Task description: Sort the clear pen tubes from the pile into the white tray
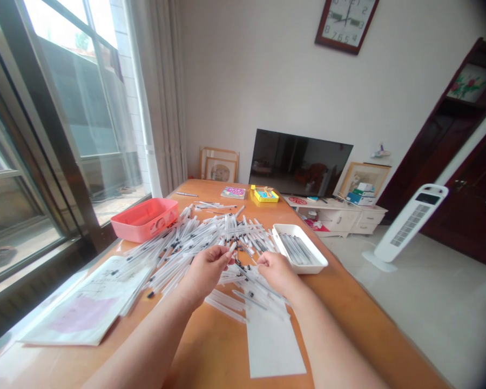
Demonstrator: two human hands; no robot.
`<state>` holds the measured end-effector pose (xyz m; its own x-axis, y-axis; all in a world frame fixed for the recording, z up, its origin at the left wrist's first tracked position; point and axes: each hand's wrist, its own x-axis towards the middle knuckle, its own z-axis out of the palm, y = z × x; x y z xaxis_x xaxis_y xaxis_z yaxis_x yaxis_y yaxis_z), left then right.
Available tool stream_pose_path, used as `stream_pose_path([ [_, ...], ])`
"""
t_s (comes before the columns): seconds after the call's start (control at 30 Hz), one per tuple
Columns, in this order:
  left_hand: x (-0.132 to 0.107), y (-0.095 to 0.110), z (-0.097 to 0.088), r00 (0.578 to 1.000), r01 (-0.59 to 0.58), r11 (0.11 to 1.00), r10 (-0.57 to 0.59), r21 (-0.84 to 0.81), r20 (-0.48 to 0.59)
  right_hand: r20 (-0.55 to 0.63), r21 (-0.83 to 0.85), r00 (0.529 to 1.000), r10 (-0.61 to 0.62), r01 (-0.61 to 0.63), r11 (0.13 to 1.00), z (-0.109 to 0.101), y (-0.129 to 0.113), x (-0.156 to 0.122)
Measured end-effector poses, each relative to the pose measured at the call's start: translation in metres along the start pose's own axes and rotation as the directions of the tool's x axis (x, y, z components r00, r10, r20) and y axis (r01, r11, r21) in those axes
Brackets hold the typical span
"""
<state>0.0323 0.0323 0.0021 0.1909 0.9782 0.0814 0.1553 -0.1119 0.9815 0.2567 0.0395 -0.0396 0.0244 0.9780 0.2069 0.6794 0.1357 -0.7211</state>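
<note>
Clear pen refills (186,251) lie mostly in a loose heap across the middle of the tabletop (210,189), a neat few in a white tray (294,229) at centre right, while the left hand (206,274) pinches one refill and the right hand (276,272) presses its fingers together just above the heap.

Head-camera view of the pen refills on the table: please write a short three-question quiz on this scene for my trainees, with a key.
1. True or false: the white tray stands to the left of the pink plastic tub.
2. Multiple choice: which is nearer the white tray? A) the left hand B) the right hand
3. Fill the gap: the clear pen refills lie on a ____ table.

Key: 1. False 2. B 3. wooden
</note>
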Motion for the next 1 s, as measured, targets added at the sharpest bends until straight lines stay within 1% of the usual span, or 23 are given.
stream_pose_path([
  [0.13,-0.001,0.001,0.0,1.0,0.007,1.0,-0.007,0.011,0.014,0.026,-0.046,1.0,-0.008,0.009,0.999,0.001,-0.003,-0.002],
  [0.3,-0.001,0.001,0.0,1.0,0.005,1.0,-0.006,0.029,0.013,0.0,-0.048,1.0,-0.017,0.017,0.999,-0.001,-0.005,-0.003],
  [0.4,-0.001,0.002,0.0,1.0,0.001,1.0,-0.001,0.027,0.017,-0.004,-0.013,1.0,-0.011,0.01,1.0,-0.004,-0.007,-0.004],
  [0.53,-0.002,0.004,0.001,0.999,0.021,0.999,-0.023,0.049,0.033,-0.015,0.097,1.0,0.015,-0.014,0.995,-0.007,-0.012,-0.007],
  [0.6,-0.003,0.005,0.001,0.999,0.024,0.998,-0.026,0.052,0.04,-0.014,0.125,1.0,0.012,-0.01,0.992,-0.007,-0.014,-0.008],
  [0.67,-0.004,0.006,0.002,0.999,0.027,0.999,-0.029,0.046,0.041,-0.024,0.091,1.0,-0.013,0.015,0.996,-0.007,-0.015,-0.008],
  [0.73,-0.005,0.006,0.002,0.999,0.033,0.999,-0.035,0.042,0.036,-0.041,0.019,0.999,-0.027,0.028,0.999,-0.008,-0.013,-0.008],
  [0.93,-0.003,0.002,0.001,0.998,0.037,0.999,-0.038,0.035,0.047,-0.056,-0.202,0.997,0.048,-0.058,0.978,-0.011,-0.007,-0.006],
  [1.0,-0.003,0.001,0.001,0.998,0.04,0.998,-0.042,0.04,0.05,-0.064,-0.223,0.998,0.003,-0.017,0.975,-0.01,-0.009,-0.005],
])
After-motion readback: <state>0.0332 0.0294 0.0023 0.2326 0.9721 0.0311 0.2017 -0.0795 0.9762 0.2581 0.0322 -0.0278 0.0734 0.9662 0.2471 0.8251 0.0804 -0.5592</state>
